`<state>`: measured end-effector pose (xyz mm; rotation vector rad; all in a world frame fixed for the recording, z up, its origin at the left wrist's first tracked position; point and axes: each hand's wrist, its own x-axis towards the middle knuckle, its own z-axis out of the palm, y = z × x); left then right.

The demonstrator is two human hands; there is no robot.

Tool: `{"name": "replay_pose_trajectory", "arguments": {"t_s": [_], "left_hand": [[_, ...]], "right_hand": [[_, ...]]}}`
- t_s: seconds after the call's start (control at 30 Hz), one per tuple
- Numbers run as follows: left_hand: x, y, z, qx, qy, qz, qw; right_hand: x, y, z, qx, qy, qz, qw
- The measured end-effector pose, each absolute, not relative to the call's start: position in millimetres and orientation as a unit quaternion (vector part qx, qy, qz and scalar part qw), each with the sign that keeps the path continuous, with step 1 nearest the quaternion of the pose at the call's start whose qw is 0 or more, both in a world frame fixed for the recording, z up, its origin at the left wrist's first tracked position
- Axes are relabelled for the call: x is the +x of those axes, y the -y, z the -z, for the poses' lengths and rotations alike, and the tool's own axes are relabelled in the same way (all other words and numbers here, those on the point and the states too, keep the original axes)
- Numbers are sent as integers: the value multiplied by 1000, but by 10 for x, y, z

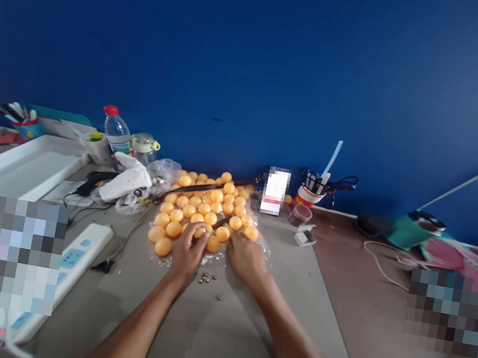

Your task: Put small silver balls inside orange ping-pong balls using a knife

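Left hand [188,251] pinches an orange ball [200,232] over the clear plastic [263,249]; right hand [248,257] curls alongside, grip unclear. Step looks like ball handling; next move calls for steady fingers, clear of metal beads [204,279].

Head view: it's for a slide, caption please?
Two hands at orange balls and clear plastic, small shiny balls on the grey table.

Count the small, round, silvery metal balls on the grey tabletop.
5 small, round, silvery metal balls: four clustered on the grey tabletop between the bare left hand and bare right hand, one apart, nearer the camera. More may be hidden under the hands.
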<state>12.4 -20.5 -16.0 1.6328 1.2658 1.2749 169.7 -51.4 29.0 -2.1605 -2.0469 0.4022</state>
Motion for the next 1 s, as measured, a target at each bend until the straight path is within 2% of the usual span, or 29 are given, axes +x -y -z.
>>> {"name": "replay_pose_trajectory", "arguments": {"t_s": [0.2, 0.33, 0.57, 0.7, 0.9, 1.0], "left_hand": [[132, 179, 193, 616, -501, -511, 329], [146, 191, 170, 601, -503, -501, 367], [160, 204, 149, 578, -500, -508, 397], [163, 200, 128, 581, -514, -505, 378], [191, 206, 101, 563, -526, -509, 384], [184, 182, 159, 546, -529, -511, 400]], "right_hand": [[1789, 499, -242, -749, 656, -88, 10], [1811, 495, -249, -750, 651, -114, 13], [1878, 466, -245, -747, 648, -128, 70], [1941, 419, -302, -735, 642, -160, 149], [1878, 517, -518, -623, 621, -390, 274], [1786, 616, -634, -591, 655, -394, 258]]}}
